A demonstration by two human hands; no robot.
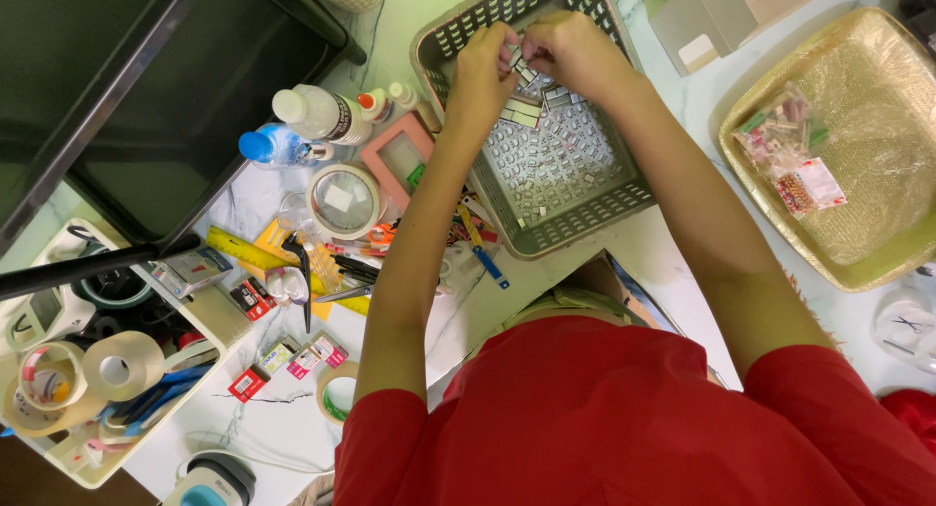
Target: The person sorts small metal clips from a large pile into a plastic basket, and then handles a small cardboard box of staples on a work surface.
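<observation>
Pinching a small flat grey-and-white piece [517,59] between the fingertips of both hands, I hold it just above the far end of the grey perforated plastic basket [585,214] that sits on the white marble-patterned bench [292,408]. My left hand [483,72] and my right hand [570,48] meet over it, each grip narrow and closed on that one piece, though I cannot tell exactly how the fingers share it. Below them, the basket floor is covered with many more small grey-and-white pieces [556,160], lying loose and overlapping. As I judge it, the piece is tiny enough to slip from such a fine pinch and drop among the others, where it would be hard to pick out again. My left forearm crosses over a clutter of pens and scissors [366,262], with a round clear-lidded container [343,200] and a pink-framed box [398,160] just beside it; a careless shift of the elbow could sweep those about. A woven tan tray [877,243] holding small clear packets [790,150] lies well apart to my right.
</observation>
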